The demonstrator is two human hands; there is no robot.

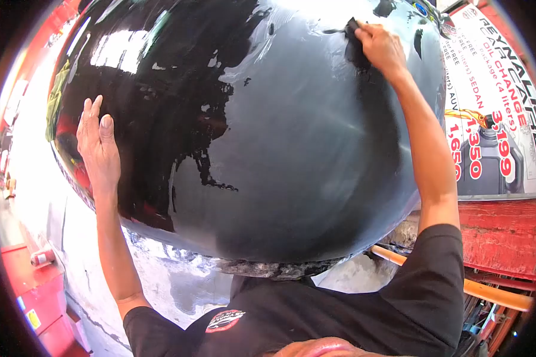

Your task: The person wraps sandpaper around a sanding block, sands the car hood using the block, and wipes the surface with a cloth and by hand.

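Observation:
A large, glossy black curved car panel fills the middle of the view. Its left part shines darkly with ragged wet edges, while the middle and right look dull grey under a film of liquid. At the far right of the panel, my right hand grips a small dark block against the surface; its exact kind is not clear. A darker streak runs down the panel below that hand. My left hand is by the panel's left side, fingers stretched out, holding nothing; whether it touches the surface I cannot tell.
A printed oil change sign stands at the right above a red ledge. An orange bar crosses the lower right. A green cloth hangs at the panel's left edge. Red boxes stand at lower left.

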